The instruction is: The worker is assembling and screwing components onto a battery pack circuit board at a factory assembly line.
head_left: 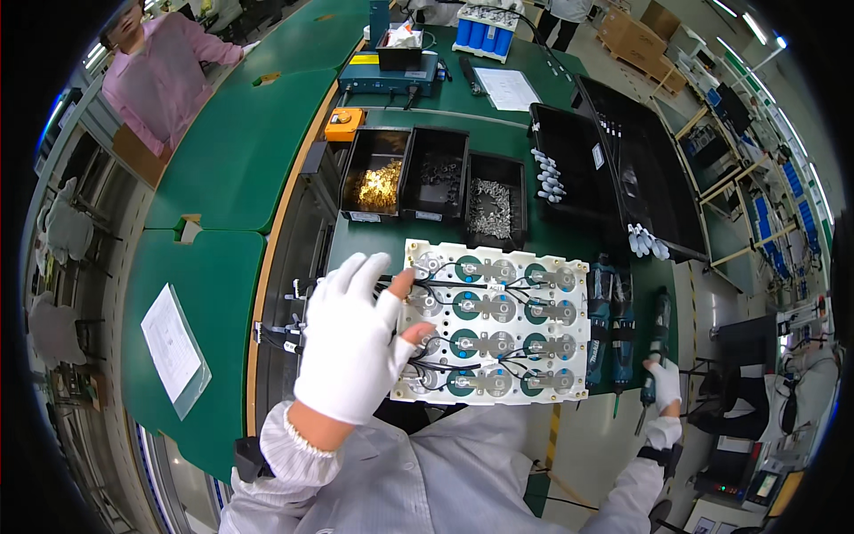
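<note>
A white battery module (485,322) lies in front of me on the green bench, with round cell ends, metal connector strips and black wires on top. My left hand (351,343), in a white glove with bare thumb and index tips, is over its left edge. The fingers are apart, and nothing shows between thumb and index. At the bench's right end my right hand (665,386), also gloved, is closed around a teal-and-black power screwdriver (648,390), its bit pointing down. Several similar power screwdrivers (600,329) lie between the module and that hand.
Behind the module stand black bins with gold-coloured parts (380,185), dark parts (438,171) and silver screws (492,209). Large black trays (640,169) with grey-tipped items sit back right. A blue device (389,76) is farther back. Someone in pink (165,67) is at the far left.
</note>
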Demonstrator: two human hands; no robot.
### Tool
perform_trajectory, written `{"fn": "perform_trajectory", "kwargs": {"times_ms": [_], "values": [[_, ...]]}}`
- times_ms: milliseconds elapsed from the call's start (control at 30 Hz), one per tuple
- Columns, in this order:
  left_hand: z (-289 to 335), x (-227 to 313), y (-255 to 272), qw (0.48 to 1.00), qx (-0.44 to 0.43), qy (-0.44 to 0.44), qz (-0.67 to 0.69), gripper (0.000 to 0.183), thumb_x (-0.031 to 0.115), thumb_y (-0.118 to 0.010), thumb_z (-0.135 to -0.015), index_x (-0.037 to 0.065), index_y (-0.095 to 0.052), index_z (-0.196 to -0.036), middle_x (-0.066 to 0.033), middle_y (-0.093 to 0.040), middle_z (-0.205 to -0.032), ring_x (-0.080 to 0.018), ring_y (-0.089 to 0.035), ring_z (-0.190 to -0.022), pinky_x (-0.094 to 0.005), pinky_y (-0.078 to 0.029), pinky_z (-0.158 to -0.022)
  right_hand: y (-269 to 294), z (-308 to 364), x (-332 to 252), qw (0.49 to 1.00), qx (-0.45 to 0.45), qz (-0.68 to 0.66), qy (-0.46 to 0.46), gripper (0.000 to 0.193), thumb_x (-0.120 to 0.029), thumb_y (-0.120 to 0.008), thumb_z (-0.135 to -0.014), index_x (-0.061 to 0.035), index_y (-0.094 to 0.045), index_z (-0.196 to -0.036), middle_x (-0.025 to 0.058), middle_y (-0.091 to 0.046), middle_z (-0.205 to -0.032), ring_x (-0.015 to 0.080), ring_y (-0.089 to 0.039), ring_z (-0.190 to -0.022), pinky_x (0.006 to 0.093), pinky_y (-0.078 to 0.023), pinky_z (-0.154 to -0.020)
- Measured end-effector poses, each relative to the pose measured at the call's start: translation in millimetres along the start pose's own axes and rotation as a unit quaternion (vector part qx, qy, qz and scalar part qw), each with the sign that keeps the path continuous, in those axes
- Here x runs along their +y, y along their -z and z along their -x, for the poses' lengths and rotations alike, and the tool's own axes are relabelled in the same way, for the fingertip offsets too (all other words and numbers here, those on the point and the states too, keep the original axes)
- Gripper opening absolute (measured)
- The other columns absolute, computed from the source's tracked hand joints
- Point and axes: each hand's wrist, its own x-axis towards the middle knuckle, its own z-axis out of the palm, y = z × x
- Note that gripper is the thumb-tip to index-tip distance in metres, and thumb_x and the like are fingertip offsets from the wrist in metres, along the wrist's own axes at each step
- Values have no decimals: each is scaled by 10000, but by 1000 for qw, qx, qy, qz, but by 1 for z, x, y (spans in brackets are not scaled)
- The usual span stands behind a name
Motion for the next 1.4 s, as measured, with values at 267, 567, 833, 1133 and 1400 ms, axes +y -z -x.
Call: {"fn": "perform_trajectory", "kwargs": {"times_ms": [267,567,833,1133,1400], "values": [[-6,13,-13,997,13,53,62,565,353,-766,-827,-5,-580,-1223,-225,-551,-1292,-414,-530,-1189,-504,-412,-1018,2,112,-117,752,-135,-504,402,459,-201,-773,-850,-105,-393,-1091,88,-552,-872,151,-515,-528,280,-459,-496],[-4,12,-19,999,7,37,-5,560,420,-640,-914,-10,-636,-1272,-198,-568,-1301,-365,-494,-1226,-474,-381,-1026,-104,165,-379,525,-268,-489,643,667,-754,-662,-804,-124,-473,-915,24,-474,-712,125,-436,-554,309,-369,-508],[-1,15,-25,999,17,48,-17,545,409,-605,-924,17,-611,-1302,-188,-578,-1279,-357,-479,-1237,-476,-354,-1031,-242,154,-432,675,-362,-423,485,731,-695,-727,-793,2,-578,-956,127,-639,-748,192,-631,-689,303,-536,-627],[-2,15,-25,998,25,56,2,520,363,-659,-872,40,-599,-1275,-159,-579,-1223,-346,-490,-1194,-483,-349,-1018,-267,156,-434,656,-366,-452,481,653,-625,-765,-807,-1,-579,-752,61,-585,-663,161,-587,-598,296,-468,-569],[-1,16,-24,998,10,57,8,515,355,-667,-867,42,-597,-1270,-169,-575,-1228,-350,-482,-1213,-485,-338,-1034,-269,159,-435,688,-362,-417,471,589,-550,-786,-828,8,-610,-763,78,-621,-671,150,-593,-575,287,-469,-538]]}}
